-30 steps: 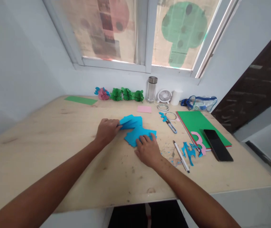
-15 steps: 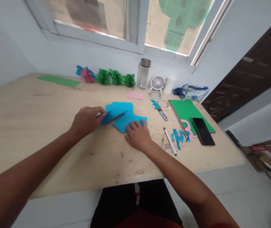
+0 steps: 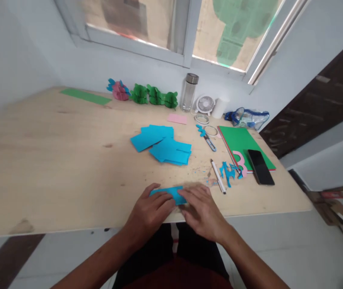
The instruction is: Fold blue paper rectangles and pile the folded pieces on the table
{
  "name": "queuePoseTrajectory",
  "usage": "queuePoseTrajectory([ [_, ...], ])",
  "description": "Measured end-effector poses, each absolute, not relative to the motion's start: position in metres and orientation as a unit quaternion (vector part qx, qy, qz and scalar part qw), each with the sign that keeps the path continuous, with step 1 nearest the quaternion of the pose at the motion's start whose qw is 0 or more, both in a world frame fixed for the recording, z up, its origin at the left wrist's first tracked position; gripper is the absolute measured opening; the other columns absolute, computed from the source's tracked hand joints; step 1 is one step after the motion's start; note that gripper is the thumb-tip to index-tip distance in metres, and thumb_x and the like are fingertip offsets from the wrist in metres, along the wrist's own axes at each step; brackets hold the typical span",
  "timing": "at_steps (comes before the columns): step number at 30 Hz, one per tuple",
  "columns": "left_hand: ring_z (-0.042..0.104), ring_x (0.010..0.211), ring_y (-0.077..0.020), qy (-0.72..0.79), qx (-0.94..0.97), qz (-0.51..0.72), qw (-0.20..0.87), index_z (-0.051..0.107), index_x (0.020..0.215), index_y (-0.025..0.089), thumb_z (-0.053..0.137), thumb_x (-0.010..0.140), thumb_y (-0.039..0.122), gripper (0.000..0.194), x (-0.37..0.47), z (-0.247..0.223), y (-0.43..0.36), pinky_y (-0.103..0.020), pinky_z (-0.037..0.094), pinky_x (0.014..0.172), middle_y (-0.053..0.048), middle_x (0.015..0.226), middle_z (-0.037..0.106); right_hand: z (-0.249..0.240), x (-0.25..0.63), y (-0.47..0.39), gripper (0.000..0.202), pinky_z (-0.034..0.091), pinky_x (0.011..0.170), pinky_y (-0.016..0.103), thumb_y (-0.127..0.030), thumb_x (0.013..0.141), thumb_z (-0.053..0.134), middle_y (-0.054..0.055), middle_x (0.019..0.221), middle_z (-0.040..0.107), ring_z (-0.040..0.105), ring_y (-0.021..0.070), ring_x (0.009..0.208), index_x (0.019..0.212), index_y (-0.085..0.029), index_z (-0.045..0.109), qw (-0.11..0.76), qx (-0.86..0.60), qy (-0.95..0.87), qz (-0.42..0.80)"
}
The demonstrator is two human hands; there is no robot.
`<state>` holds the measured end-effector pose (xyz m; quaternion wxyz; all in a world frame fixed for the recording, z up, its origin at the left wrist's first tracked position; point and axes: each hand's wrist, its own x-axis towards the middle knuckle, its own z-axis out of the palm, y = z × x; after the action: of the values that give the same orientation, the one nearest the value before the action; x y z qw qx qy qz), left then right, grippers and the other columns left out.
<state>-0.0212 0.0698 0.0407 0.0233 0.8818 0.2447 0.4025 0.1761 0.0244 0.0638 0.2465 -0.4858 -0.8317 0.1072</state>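
Note:
Near the table's front edge lies a small blue piece of paper (image 3: 173, 193), partly covered by my fingers. My left hand (image 3: 155, 208) holds it at its left part, fingers curled over the paper. At its right end my right hand (image 3: 199, 206) grips it, with the thumb on the near side and the fingers over it. Beyond my hands a loose stack of blue paper pieces (image 3: 171, 150) lies fanned out on the table (image 3: 69, 168).
To the right are a white pen (image 3: 218, 176), blue paper scraps (image 3: 228, 171), small scissors (image 3: 209, 141), a black phone (image 3: 260, 166) and green paper (image 3: 239, 140). Along the wall stand green paper shapes (image 3: 139, 94), a glass bottle (image 3: 188, 93) and a small white fan (image 3: 205, 104).
Both hands have left the blue stack and come back to the table's front edge, bringing one blue piece of paper between them. The stack remains in the middle.

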Motion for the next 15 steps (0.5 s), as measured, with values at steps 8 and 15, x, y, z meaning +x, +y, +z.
queuePoseTrajectory([
  [8, 0.065, 0.081, -0.0134, 0.317, 0.855, 0.399, 0.092, 0.060, 0.091, 0.021, 0.051, 0.091, 0.017, 0.010, -0.037, 0.034, 0.058, -0.037, 0.045, 0.091, 0.001, 0.083, 0.070, 0.042, 0.166, 0.020, 0.018, 0.036, 0.087, 0.037, -0.022, 0.095, 0.046, 0.002, 0.081, 0.065, 0.057, 0.0173, 0.085, 0.085, -0.021, 0.062, 0.298, -0.548, -0.774, 0.108],
  [15, 0.062, 0.077, -0.0157, 0.444, 0.792, 0.400, 0.128, 0.063, 0.090, 0.022, 0.050, 0.092, 0.026, 0.014, -0.038, 0.029, 0.054, -0.037, 0.049, 0.081, -0.001, 0.081, 0.069, 0.037, 0.161, 0.022, 0.022, 0.036, 0.080, 0.035, -0.032, 0.095, 0.046, 0.003, 0.082, 0.065, 0.055, 0.0198, 0.085, 0.084, -0.022, 0.062, 0.316, -0.596, -0.734, 0.078],
])
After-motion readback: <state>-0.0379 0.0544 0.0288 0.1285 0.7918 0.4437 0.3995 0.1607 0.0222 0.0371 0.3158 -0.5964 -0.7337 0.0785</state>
